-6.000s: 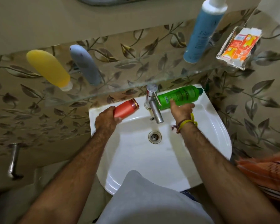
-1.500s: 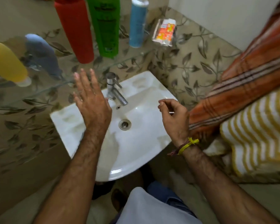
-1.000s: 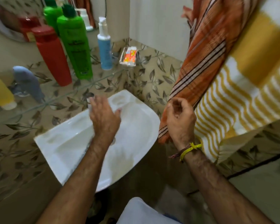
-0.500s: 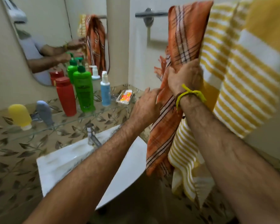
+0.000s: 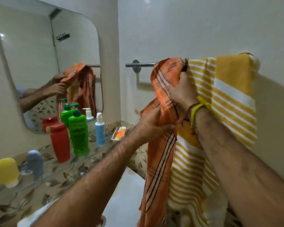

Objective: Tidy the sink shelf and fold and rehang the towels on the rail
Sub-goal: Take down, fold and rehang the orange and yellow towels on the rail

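So the orange plaid towel (image 5: 161, 154) is bunched up over the chrome rail (image 5: 140, 64), near the rail's left end, right up against the yellow striped towel (image 5: 228, 102) that covers the rest of the bar out to its right end. The orange one's bottom edge runs off the lower edge of the shot, so no telling how far it hangs, and the top of it is a crumpled wad, can't really make out how it's draped over the bar. The right hand (image 5: 181, 90) is up high just under the rail, fingers curled tight into that wad, wrist with a yellow band, forearm reaching up from the bottom right corner. The left hand (image 5: 150, 124) is lower, gripping the towel's left edge where it narrows, arm stretched across from the bottom left; its fingertips are buried behind the cloth. Over on the glass shelf (image 5: 59, 177) things stand upright: a red bottle (image 5: 60, 142) and a green pump bottle (image 5: 79, 133) about mid-shelf, a blue pump bottle (image 5: 100, 128) further toward the right end, and a small orange packet (image 5: 120, 132) in a clear tray at the right end by the wall corner. Near the left end sit a yellow bottle (image 5: 6, 171) and a grey-blue bottle (image 5: 34, 163), both standing on their caps, kinda blurry. The white sink (image 5: 121, 194) below is mostly hidden by the left arm. The mirror (image 5: 47, 63) behind the shelf reflects the hands and towel.
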